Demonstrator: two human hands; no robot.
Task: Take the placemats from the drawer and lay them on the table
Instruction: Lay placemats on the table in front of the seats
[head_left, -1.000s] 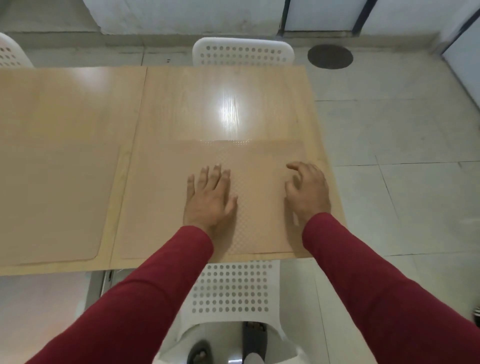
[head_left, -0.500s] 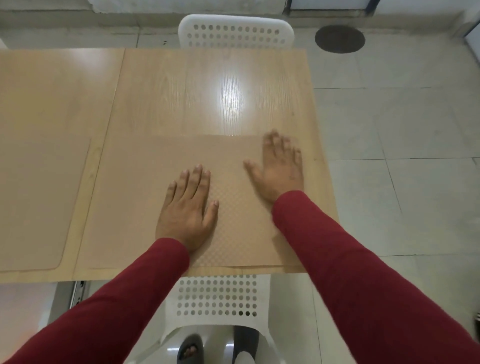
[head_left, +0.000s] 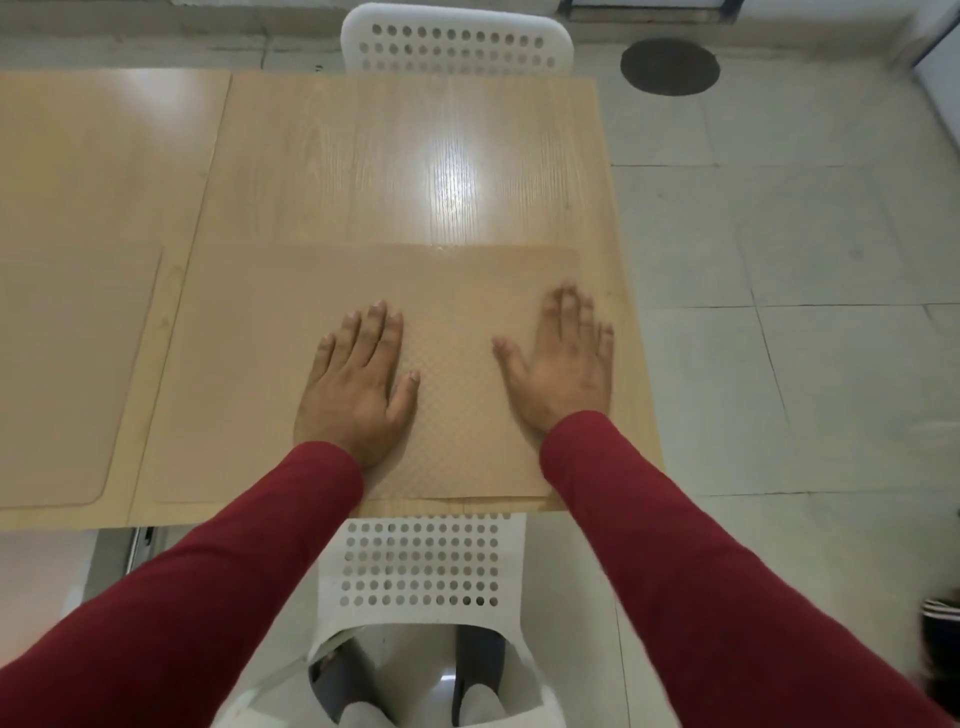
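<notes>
A tan textured placemat (head_left: 260, 374) lies flat on the near part of the light wooden table (head_left: 405, 156). My left hand (head_left: 358, 384) presses on its middle with straight fingers. My right hand (head_left: 566, 364) lies flat on the mat's right part, fingers spread, slightly blurred. A second tan placemat (head_left: 67, 374) lies on the adjoining table to the left. No drawer is in view.
A white perforated chair (head_left: 421, 561) stands tucked under the near table edge, and another white chair (head_left: 457, 41) stands at the far side. Tiled floor with a dark round drain cover (head_left: 670, 66) lies to the right.
My right hand went from curled to flat, then slid to the right over the mat. My left hand stayed pressed on the mat. The view shifted left to right slightly.
</notes>
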